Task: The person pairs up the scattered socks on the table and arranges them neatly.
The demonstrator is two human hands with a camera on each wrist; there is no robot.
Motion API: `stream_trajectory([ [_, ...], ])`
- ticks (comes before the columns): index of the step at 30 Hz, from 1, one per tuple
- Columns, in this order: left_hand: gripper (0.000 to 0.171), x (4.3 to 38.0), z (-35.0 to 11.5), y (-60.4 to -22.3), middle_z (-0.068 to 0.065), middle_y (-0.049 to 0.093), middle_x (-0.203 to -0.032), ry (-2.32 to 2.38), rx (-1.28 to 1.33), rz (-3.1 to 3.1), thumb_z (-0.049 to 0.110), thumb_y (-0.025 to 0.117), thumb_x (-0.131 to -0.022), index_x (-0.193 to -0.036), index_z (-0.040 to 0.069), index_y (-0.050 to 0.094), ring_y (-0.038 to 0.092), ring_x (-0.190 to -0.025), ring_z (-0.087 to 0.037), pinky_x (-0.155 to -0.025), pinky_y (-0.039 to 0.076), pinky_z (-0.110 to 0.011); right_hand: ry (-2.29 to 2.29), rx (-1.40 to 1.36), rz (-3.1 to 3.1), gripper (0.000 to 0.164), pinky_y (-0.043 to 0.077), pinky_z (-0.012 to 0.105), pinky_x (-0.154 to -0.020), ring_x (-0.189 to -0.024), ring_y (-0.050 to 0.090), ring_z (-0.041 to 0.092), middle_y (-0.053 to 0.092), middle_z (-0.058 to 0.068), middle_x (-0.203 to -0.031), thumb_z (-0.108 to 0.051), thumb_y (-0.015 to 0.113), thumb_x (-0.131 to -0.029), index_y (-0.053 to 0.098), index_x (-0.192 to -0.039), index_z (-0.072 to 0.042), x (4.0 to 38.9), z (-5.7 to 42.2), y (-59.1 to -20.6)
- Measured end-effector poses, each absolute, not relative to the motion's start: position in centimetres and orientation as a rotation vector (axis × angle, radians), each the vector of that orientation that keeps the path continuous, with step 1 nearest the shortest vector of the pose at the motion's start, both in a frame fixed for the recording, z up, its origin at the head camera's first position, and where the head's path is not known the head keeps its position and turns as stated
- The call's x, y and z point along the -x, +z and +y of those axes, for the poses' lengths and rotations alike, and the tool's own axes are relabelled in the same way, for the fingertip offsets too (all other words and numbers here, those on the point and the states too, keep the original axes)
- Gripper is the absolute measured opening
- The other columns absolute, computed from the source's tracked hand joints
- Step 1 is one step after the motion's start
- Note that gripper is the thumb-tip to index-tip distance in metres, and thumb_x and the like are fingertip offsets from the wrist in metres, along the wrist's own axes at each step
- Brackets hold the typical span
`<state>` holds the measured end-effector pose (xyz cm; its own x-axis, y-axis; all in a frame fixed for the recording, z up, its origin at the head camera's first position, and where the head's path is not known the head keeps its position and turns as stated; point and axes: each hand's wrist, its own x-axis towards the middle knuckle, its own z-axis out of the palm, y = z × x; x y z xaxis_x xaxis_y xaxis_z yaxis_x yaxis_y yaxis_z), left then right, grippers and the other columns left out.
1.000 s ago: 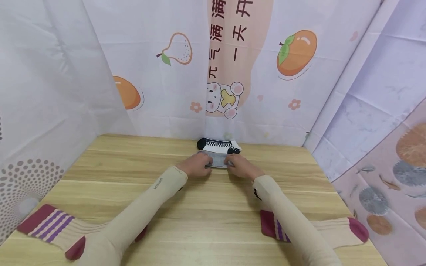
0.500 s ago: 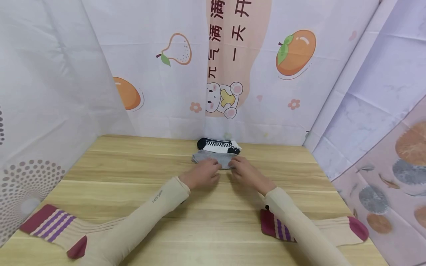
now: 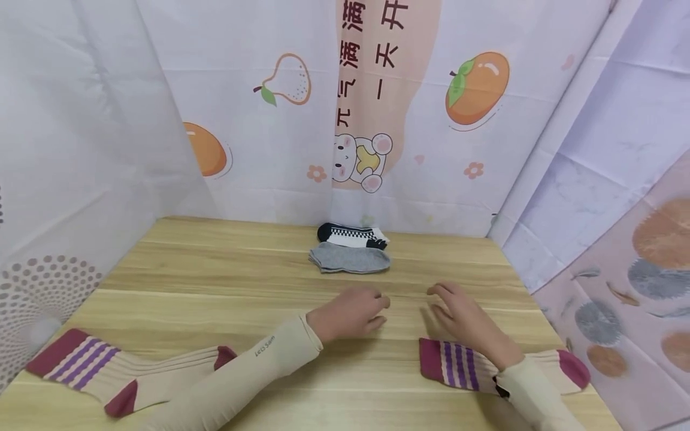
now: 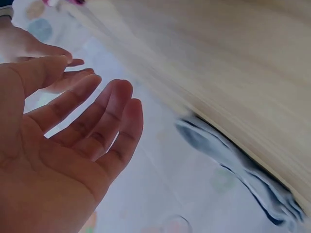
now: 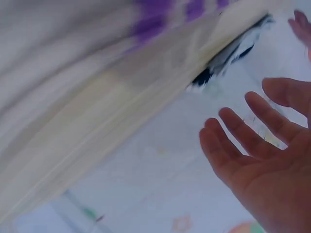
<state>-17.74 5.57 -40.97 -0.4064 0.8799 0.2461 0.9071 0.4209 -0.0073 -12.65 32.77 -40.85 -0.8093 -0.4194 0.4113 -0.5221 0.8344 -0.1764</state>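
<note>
Gray socks lie flat near the back of the table, just in front of black-and-white checkered socks. Over the middle of the table is my left hand, its fingers loosely bent around nothing; the left wrist view shows its bare palm. My right hand, also holding nothing, has its fingers spread above the table. Under the right forearm lies a cream sock with purple stripes and a maroon cuff, partly covered by the sleeve. A matching striped sock lies at the left, partly behind the left sleeve.
The wooden table meets a printed white curtain along its back edge. More patterned cloth hangs at the left and right sides.
Both hands have let go of the gray socks and drawn back toward the front, the right one also moving right. The gray socks now lie fully uncovered in front of the checkered socks.
</note>
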Motion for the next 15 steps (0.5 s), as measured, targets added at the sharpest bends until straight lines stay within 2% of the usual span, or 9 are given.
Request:
stream_trajectory([
  [7,0.023,15.4,8.5,-40.7,0.002,0.063,-0.095,-0.187,1.675,-2.478,0.029,0.06,-0.099,-0.114,0.012,0.067,0.058,-0.084,-0.01,-0.074,0.05,-0.024,0.416,-0.504,-2.645,0.029,0.049,0.058,-0.084,-0.1,0.061,0.043,0.065,0.022,-0.107,0.003,0.073,-0.084,0.064,-0.111,0.004,9.1,37.7,-40.4],
  [15,0.02,14.2,12.0,-41.2,0.007,0.057,-0.088,-0.129,1.724,-2.483,0.035,0.059,-0.1,-0.108,0.018,0.065,0.051,-0.076,-0.005,-0.063,0.043,-0.019,0.376,-0.238,-2.73,0.029,0.045,0.064,-0.081,-0.099,0.058,0.054,0.063,0.034,-0.106,0.004,0.07,-0.085,0.06,-0.111,0.013,6.8,43.7,-39.7],
])
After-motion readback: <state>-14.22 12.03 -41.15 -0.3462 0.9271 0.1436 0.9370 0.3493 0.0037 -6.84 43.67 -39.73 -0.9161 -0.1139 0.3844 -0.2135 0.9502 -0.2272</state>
